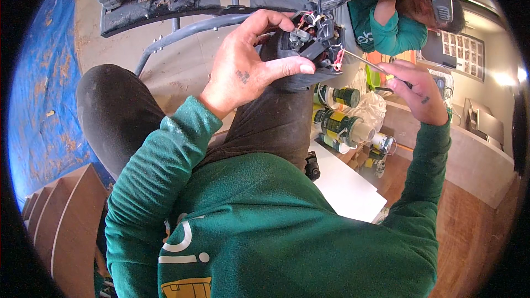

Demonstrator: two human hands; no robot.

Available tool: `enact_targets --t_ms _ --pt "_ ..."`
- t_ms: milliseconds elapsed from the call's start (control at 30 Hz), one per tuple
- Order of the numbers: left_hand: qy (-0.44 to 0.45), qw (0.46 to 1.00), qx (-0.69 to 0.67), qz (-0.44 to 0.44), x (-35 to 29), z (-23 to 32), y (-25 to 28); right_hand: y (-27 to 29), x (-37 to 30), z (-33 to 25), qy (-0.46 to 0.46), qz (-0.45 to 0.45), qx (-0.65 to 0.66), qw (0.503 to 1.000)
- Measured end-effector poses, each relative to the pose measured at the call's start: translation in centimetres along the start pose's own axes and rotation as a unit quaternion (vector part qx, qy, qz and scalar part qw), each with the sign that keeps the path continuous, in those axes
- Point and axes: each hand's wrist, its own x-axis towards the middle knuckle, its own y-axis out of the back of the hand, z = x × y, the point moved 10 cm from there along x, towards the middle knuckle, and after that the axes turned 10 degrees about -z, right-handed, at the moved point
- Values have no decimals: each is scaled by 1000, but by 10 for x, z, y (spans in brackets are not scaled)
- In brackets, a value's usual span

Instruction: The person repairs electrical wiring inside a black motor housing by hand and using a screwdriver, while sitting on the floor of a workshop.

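My left hand (237, 66) grips an open black plastic housing (301, 80) above my knee, its thumb along the near edge and its fingers at the far side. Small parts and loose wires show inside the housing, with a pinkish-red wire (338, 58) at its right side. In my right hand (417, 89) is a screwdriver, its thin metal shaft (365, 60) pointing left. The tip ends close to the red wire; whether it touches anything I cannot tell. Fingers hide most of the screwdriver's handle.
A dusty black metal frame (165, 12) stands just beyond my hands. Past it is another person's green sleeve (406, 34). Green-and-yellow cylindrical containers (338, 124) and a white sheet (345, 182) lie to the right. At left are a blue tarp (41, 88) and brown boards (72, 221).
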Motion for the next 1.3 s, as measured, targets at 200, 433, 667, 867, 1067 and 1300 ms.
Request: enact_targets --t_ms 200,433,667,867,1067,1300 --pt "-19 998 53 -2 -4 5 1 4 0 -14 17 -19 -17 1000" --pt "2 998 35 -46 -7 3 -3 5 -6 -24 62 6 -23 998" --pt "-25 997 56 -38 -11 8 -4 0 -12 -21 71 12 -27 997" --pt "-25 998 44 -42 -17 8 -6 -7 -20 -26 56 21 0 998" --pt "-25 997 -22 -64 -18 6 -13 -21 -35 -13 62 62 44 995" --pt "24 995 -45 -87 -23 8 -16 -39 -55 15 41 123 125 984"
